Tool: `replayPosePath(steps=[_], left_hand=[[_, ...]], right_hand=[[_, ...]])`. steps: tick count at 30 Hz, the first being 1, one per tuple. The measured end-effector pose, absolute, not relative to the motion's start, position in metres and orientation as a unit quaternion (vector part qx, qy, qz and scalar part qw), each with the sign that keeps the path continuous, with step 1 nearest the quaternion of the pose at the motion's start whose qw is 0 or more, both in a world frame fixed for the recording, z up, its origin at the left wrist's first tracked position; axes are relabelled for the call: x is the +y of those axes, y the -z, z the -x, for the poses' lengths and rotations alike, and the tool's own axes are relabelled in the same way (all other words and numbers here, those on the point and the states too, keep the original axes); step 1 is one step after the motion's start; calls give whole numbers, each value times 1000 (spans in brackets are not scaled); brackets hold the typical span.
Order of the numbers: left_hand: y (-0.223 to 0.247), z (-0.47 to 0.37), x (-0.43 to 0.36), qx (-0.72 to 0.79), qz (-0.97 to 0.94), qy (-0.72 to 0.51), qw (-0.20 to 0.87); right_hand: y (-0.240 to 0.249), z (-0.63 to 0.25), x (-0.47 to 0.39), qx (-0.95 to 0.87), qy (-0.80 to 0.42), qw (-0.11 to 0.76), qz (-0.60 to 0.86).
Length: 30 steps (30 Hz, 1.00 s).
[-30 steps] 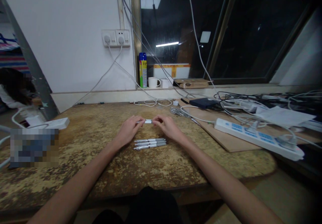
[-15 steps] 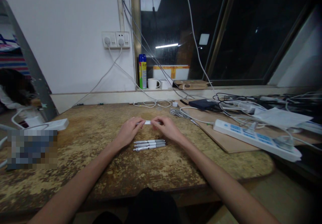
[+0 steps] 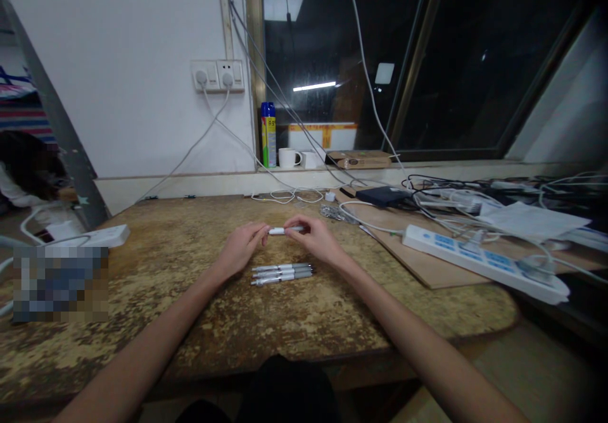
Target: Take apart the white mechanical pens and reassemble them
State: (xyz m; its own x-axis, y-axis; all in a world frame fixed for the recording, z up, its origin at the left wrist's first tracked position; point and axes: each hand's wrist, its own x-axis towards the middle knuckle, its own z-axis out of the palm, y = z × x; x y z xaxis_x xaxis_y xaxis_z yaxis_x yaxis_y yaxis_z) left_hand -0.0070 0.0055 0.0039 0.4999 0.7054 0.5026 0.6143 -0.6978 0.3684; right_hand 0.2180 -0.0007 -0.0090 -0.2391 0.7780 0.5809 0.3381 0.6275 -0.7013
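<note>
While left hand (image 3: 242,246), right hand (image 3: 315,240) hold a pen (image 3: 276,231) (level), pens (image 3: 284,273) nearby

The left hand (image 3: 243,246) is now slightly farther left than in the earlier pictures, its fingertips drawn back, so a longer stretch of white pen (image 3: 276,231) shows between it and the right hand (image 3: 312,239).

Left hand (image 3: 243,246), right hand (image 3: 314,240) both pinching slim white-and-grey pen (image 3: 277,231), one per end. Similar white-and-grey pens (image 3: 282,274) side by side, nearer camera, on worn yellow-brown wooden tabletop (image 3: 266,321). Long white power strip (image 3: 501,260) at right.
</note>
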Motion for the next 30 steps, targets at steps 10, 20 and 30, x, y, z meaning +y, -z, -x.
replayPosePath(steps=[10, 20, 30], left_hand=[[-4, 13, 12, 392, -834, -355, 160], [4, 16, 26, 357, -789, -427, 259], [8, 21, 35, 381, -772, -444, 248]], right_hand=[[8, -225, 5, -729, -244, 538, 346], [3, -225, 3, -663, -321, 569, 366], [6, -233, 11, -617, -333, 602, 382]])
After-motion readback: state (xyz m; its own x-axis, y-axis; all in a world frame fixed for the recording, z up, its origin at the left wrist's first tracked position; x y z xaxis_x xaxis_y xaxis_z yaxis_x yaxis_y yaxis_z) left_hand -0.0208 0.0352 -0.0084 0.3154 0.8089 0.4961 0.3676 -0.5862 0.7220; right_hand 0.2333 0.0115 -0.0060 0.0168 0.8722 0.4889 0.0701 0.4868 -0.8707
